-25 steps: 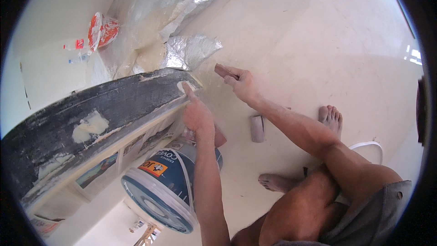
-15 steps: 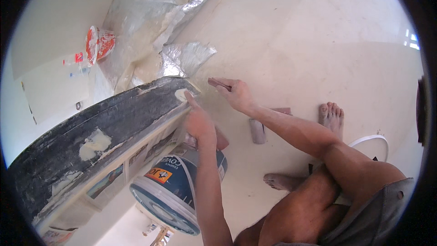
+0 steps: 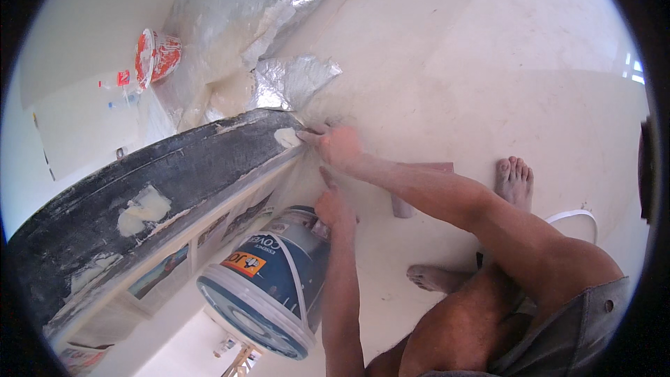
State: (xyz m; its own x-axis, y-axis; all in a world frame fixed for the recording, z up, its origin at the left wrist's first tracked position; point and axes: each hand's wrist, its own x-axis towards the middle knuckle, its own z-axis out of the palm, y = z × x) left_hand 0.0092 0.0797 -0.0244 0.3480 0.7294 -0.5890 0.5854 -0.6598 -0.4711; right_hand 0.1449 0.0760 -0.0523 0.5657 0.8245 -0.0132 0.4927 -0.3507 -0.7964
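A dark slab [image 3: 160,188] with white filler patches runs from the lower left to the middle. My right hand [image 3: 340,145] is at its far end and pinches a small thin tool [image 3: 308,132] against a white dab of filler [image 3: 286,137] on the corner. My left hand [image 3: 332,206] is just below, index finger raised, resting at the top of a blue and white paint bucket [image 3: 269,279] that stands under the slab's edge. This hand holds nothing.
Crumpled silver sheeting [image 3: 279,42] lies at the back. A red and white tub [image 3: 157,54] sits on it at the left, above a white board [image 3: 77,126]. A brownish block [image 3: 419,192] and a white cord [image 3: 576,216] lie near my bare feet [image 3: 513,178].
My right hand moved left from the open floor onto the slab's end. My left hand dropped from the slab's corner to the bucket's top.
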